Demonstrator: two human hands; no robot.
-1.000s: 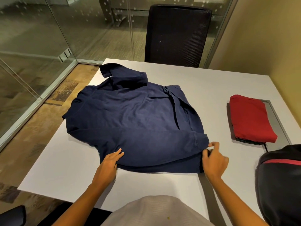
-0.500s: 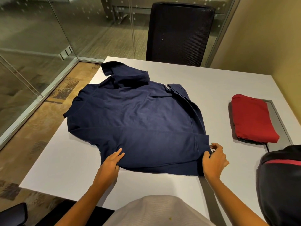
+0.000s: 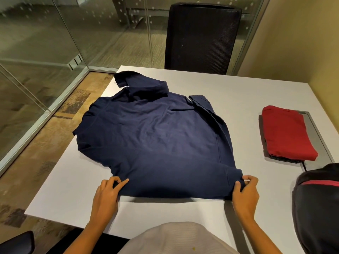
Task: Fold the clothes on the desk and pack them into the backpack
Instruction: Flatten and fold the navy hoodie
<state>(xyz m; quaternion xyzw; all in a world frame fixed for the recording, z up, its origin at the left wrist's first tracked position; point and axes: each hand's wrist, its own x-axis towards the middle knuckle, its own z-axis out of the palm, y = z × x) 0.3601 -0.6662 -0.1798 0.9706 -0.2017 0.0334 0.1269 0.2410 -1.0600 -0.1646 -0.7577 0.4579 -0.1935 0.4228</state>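
Observation:
A navy polo shirt (image 3: 156, 136) lies spread on the white desk (image 3: 238, 92), collar toward the far side. My left hand (image 3: 108, 195) pinches the near left corner of its hem. My right hand (image 3: 245, 193) grips the near right corner, thumb over the cloth. A folded red garment (image 3: 286, 132) rests on a darker folded piece at the right of the desk. The black backpack (image 3: 317, 208) with a red stripe stands at the near right edge, only partly in view.
A black mesh chair (image 3: 200, 37) stands behind the far side of the desk. Glass walls (image 3: 45, 43) run along the left and back, a tan wall on the right. A grey inset panel (image 3: 319, 136) lies under the folded stack.
My left hand has closed its fingers on the hem corner instead of lying flat on it. The right hand keeps its grip. The shirt's near edge looks pulled straighter.

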